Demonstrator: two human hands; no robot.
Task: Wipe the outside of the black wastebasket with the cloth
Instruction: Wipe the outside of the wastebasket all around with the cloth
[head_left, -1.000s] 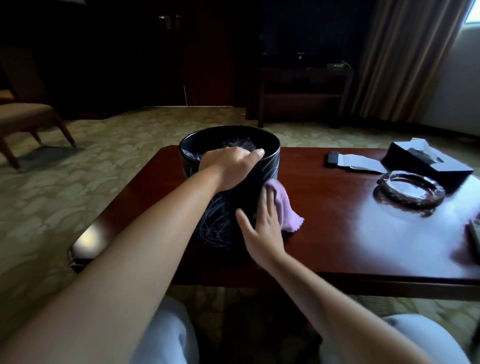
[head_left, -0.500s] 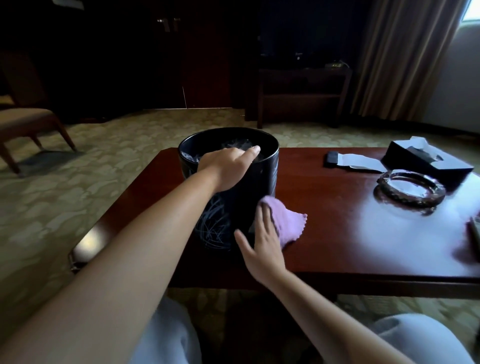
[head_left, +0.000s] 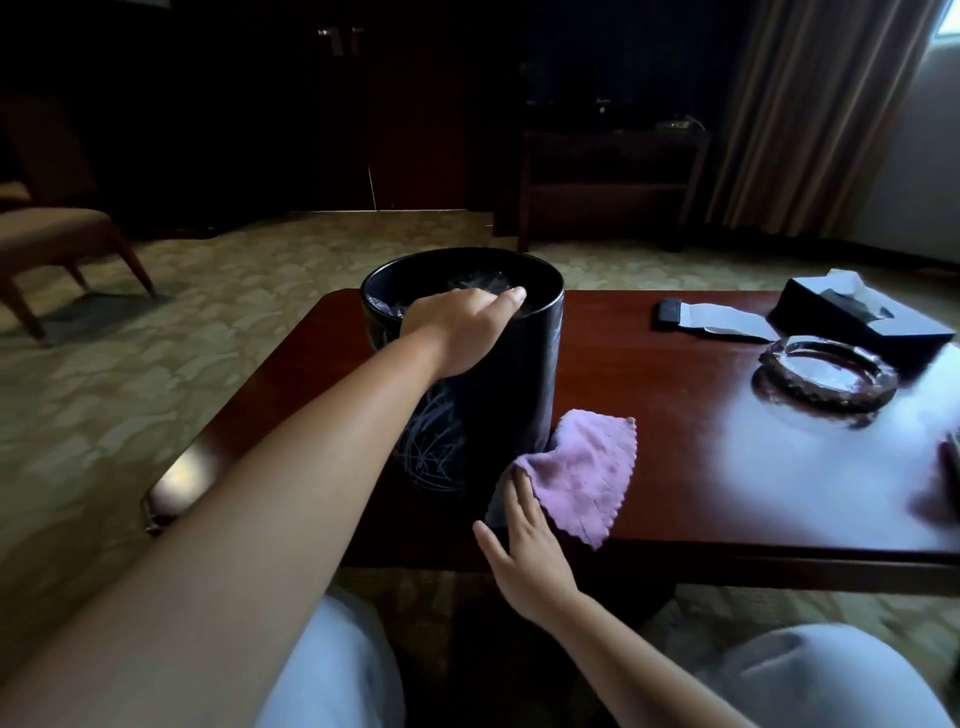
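The round glossy black wastebasket (head_left: 498, 384) is sitting on the dark red wooden bench (head_left: 675, 415), probably light and tippy, so the left hand (head_left: 460, 332) is gripping its rim. The right hand (head_left: 524, 545), fingers straight, is pressing the soft lilac cloth (head_left: 582, 473) by its base. White scribbly lines are showing on the side.

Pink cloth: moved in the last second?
Yes. The pink cloth under the right hand slid down the wastebasket wall from mid-height to its base, now spreading onto the table.
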